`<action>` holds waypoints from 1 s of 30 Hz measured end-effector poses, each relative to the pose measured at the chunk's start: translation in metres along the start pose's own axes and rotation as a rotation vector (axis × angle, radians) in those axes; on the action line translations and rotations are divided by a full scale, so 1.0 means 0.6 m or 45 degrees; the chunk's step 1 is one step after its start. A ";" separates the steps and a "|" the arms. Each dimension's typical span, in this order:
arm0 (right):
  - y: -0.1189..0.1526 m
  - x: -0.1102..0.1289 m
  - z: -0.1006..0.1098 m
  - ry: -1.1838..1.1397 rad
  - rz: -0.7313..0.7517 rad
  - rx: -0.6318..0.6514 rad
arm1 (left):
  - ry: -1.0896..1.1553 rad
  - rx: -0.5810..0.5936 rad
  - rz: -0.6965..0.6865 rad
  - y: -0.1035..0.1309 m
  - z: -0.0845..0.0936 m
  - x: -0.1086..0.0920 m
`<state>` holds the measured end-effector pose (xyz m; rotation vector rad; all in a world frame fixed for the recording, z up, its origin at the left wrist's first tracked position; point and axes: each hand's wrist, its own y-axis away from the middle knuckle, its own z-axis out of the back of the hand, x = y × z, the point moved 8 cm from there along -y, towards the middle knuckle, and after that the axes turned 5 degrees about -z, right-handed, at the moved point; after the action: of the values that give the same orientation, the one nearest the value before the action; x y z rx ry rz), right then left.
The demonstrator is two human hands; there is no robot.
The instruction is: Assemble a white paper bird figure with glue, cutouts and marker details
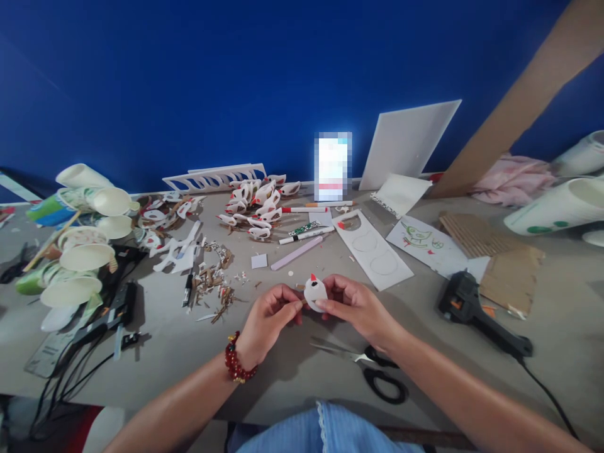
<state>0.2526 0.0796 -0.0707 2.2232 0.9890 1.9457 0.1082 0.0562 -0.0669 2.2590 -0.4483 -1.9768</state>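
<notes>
Paper cups lie far left of the white bird cutout; the left hand pinches together at its left edge, exact hold unclear; the right hand clamps its right side; scissors lie nearer the wearer than it, a hot glue gun well to its right.

**Obscured or Incomplete**

Lit screen: content pixelated. Bird figure: partly behind right fingers. Scissors: upper handle partly behind right wrist. Green-spotted cup: cut off by right edge. Scraps: too small to identify.
</notes>
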 end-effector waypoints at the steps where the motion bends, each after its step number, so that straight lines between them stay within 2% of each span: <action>1: 0.000 0.000 0.000 -0.004 0.000 -0.003 | -0.002 0.001 -0.001 0.000 0.000 0.000; 30: 0.001 0.001 -0.001 -0.011 0.010 0.007 | -0.007 0.004 -0.012 -0.001 -0.001 -0.001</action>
<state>0.2524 0.0792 -0.0700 2.2398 0.9876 1.9370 0.1085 0.0568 -0.0664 2.2619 -0.4428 -1.9890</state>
